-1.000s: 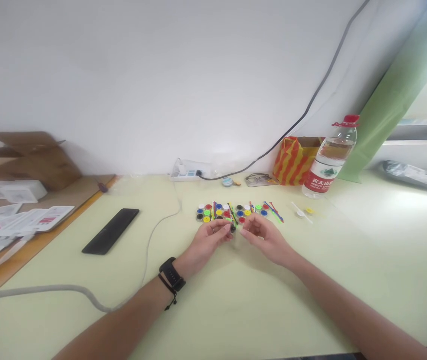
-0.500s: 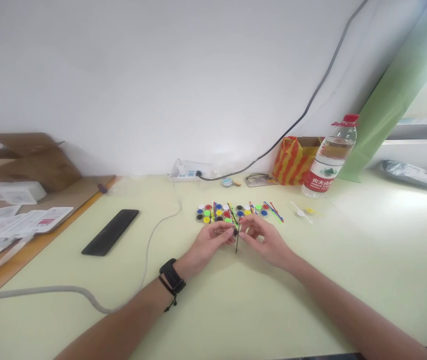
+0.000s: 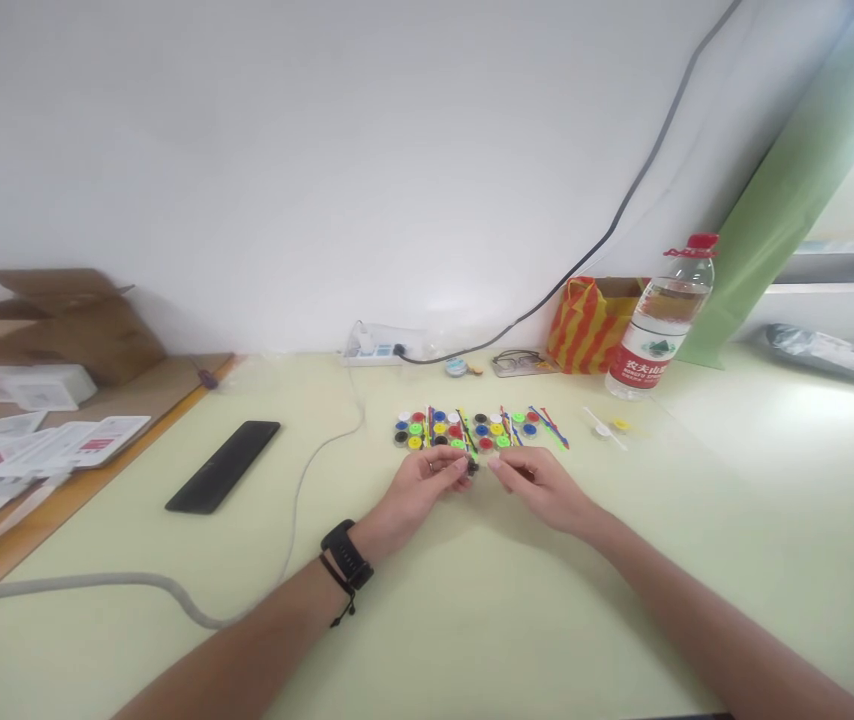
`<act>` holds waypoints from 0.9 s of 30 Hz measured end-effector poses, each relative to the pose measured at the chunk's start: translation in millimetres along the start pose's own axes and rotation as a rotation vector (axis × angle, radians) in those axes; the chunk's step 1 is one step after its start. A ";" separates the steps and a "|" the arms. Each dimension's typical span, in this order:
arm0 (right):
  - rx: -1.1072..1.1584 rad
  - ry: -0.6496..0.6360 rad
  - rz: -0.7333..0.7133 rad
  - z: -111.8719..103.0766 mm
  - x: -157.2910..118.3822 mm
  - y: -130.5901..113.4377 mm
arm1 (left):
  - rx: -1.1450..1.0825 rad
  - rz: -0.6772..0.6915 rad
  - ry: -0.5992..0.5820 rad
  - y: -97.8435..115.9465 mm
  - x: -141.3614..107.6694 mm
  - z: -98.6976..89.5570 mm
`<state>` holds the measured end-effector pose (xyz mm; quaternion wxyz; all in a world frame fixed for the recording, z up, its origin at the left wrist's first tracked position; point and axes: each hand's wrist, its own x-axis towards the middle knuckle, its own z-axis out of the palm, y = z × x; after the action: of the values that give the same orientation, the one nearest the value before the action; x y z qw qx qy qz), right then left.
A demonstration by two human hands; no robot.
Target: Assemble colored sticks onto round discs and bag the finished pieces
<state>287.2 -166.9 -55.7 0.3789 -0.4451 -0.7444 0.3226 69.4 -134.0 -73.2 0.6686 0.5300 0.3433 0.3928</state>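
Head view: left grip [image 3: 413, 492] pinches a black piece [image 3: 473, 466]; right grip [image 3: 545, 492] just beside, its hold unclear.

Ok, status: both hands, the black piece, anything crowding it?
Left hand's grip: pinched on small black piece. Right hand's grip: just right of it, whether holding anything unclear. Coloured discs and sticks close beyond.
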 end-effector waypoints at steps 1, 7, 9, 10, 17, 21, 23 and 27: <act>0.012 0.019 -0.006 0.5 0.5 -0.3 | -0.002 0.002 -0.001 0.1 -0.1 0.1; 0.107 0.061 0.003 5.4 -0.6 -3.9 | -0.003 -0.002 -0.009 2.6 -1.1 0.9; 0.120 0.059 0.006 5.9 -0.8 -3.2 | -0.001 -0.002 -0.010 2.9 -1.3 1.3; 0.124 0.056 0.007 6.0 -0.8 -2.5 | 0.001 -0.001 -0.012 3.0 -1.4 1.5; 0.115 0.046 0.003 6.3 -1.1 -1.8 | 0.000 -0.008 -0.004 3.4 -2.1 1.7; 0.104 0.036 -0.003 6.4 -1.0 -3.1 | -0.001 -0.012 -0.011 3.2 -1.7 1.2; 0.096 0.032 -0.003 6.7 -0.7 -2.4 | -0.005 -0.008 -0.012 3.1 -1.5 1.3; 0.070 0.075 -0.007 7.4 -1.5 0.6 | -0.014 -0.011 0.005 2.8 -1.6 1.5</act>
<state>281.7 -169.1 -60.4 0.4232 -0.4408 -0.7195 0.3301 69.5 -135.7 -70.0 0.6736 0.5223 0.3453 0.3928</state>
